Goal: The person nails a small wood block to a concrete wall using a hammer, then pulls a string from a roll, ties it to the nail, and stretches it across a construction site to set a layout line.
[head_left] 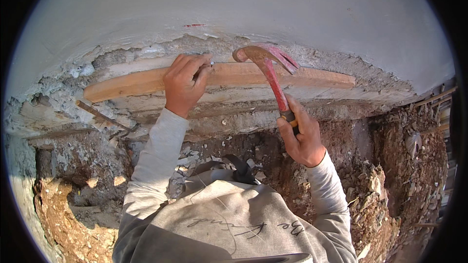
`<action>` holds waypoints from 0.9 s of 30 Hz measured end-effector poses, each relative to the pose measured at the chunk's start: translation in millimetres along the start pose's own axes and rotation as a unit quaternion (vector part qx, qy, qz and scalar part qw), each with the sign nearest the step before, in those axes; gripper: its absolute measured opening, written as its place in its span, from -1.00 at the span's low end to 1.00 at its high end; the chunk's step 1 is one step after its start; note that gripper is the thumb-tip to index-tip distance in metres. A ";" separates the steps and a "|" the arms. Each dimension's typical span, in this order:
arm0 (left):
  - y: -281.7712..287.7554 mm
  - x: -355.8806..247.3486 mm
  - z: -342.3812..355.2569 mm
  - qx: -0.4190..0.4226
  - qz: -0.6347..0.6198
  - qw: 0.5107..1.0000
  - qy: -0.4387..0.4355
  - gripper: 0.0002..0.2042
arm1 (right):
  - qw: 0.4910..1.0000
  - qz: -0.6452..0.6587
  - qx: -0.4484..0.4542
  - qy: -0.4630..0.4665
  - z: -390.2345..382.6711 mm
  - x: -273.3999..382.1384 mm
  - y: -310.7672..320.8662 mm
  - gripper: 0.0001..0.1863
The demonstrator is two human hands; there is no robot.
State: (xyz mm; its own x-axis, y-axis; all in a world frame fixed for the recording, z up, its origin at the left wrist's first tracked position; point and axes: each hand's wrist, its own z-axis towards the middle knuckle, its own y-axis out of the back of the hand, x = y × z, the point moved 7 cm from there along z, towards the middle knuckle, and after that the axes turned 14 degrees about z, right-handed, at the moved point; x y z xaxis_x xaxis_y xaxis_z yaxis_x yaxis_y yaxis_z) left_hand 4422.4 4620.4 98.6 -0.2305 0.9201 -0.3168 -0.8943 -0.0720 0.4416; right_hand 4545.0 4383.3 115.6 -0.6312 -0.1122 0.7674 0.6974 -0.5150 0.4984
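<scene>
A long wooden batten lies along the base of the grey wall. My left hand rests on it left of its middle, thumb and fingers pinched. At the fingertips shows the small bright head of a nail; the rest of it is hidden. My right hand is wrapped round the dark and yellow grip of a claw hammer with a worn red shaft. The hammer's head hangs over the batten, right of the nail and apart from it, its claw pointing right.
The plastered wall rises beyond a rough broken concrete ledge. A rusty rod sticks out at the left. Below lie dug earth and rubble, with a dark trench between me and the ledge.
</scene>
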 end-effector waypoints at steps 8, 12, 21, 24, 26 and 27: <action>-12.6 13.5 -31.8 -0.087 -0.234 0.948 0.198 -0.74 | 0.963 0.104 -0.188 -0.160 -152.8 -86.9 -23.0 -0.53; -31.1 -84.9 -46.0 0.090 -0.416 0.899 0.104 -0.55 | 0.888 0.087 -0.325 -0.312 -268.8 -119.1 -25.7 -0.48; 57.7 -385.6 -76.2 0.481 -0.838 0.212 -0.147 -0.33 | 0.541 -0.195 -0.683 -0.450 -548.9 -31.4 -48.7 -0.26; 64.8 -409.6 -83.4 0.510 -0.835 0.053 -0.199 -0.68 | 0.404 -0.223 -0.742 -0.486 -605.4 24.2 -49.0 -0.27; 67.8 -423.0 -90.9 0.590 -0.787 -0.004 -0.181 -0.78 | 0.316 -0.212 -0.795 -0.472 -629.9 64.5 -44.3 -0.27; 69.9 -425.9 -91.3 0.617 -0.771 -0.001 -0.159 -0.79 | 0.302 -0.284 -0.788 -0.455 -656.3 76.3 -44.9 -0.27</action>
State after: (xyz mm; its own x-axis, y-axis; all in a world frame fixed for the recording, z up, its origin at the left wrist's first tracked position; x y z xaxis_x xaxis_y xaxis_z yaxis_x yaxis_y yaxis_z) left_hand 4423.0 4188.3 187.8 -0.1358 -0.5720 -0.8089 0.9882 -0.0193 -0.1523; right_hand 4242.9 3840.2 -112.9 0.3583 0.2860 0.8887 -0.9160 -0.0760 0.3938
